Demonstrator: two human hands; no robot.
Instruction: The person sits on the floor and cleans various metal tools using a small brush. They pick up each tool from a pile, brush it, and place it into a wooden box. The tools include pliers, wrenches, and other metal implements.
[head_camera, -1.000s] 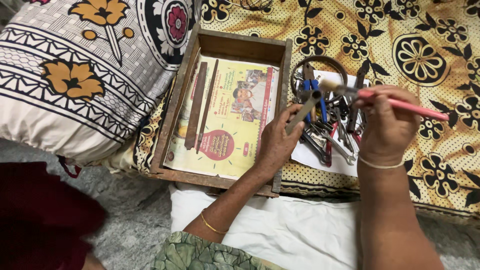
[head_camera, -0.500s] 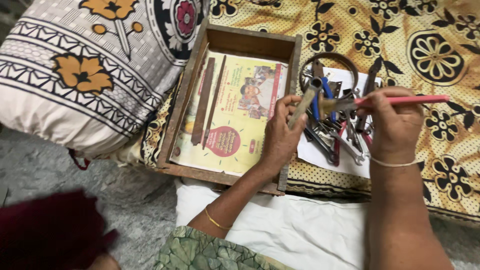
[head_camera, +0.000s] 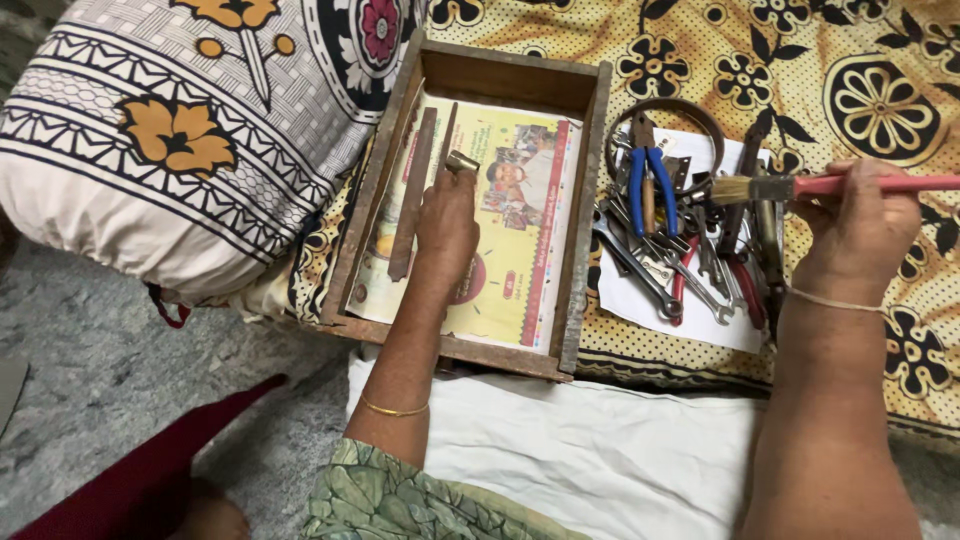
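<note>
1. Head view: the left hand (head_camera: 446, 228) reaches into the wooden tray (head_camera: 590, 160), its fingers closed around a small metal tool (head_camera: 461, 161) whose end shows just past the fingertips, over the printed paper lining (head_camera: 525, 250).
2. Just left of that hand, two long rusty files (head_camera: 413, 192) lie side by side on the lining, running along the tray's left wall.
3. The right hand (head_camera: 862, 228) is closed on the pink handle of a paintbrush (head_camera: 800, 186), held level with the bristles pointing left, above the pile of tools.
4. Under the brush, blue-handled pliers (head_camera: 650, 190), wrenches (head_camera: 640, 275) and red-handled tools (head_camera: 745, 290) lie heaped on a white paper sheet (head_camera: 625, 300), just right of the tray.
5. A metal ring (head_camera: 668, 106) rests at the top of that heap.
6. Everything sits on a yellow floral bedsheet (head_camera: 850, 60); a patterned pillow (head_camera: 170, 150) lies to the tray's left, and a white cloth (head_camera: 600, 450) is spread near the person.
</note>
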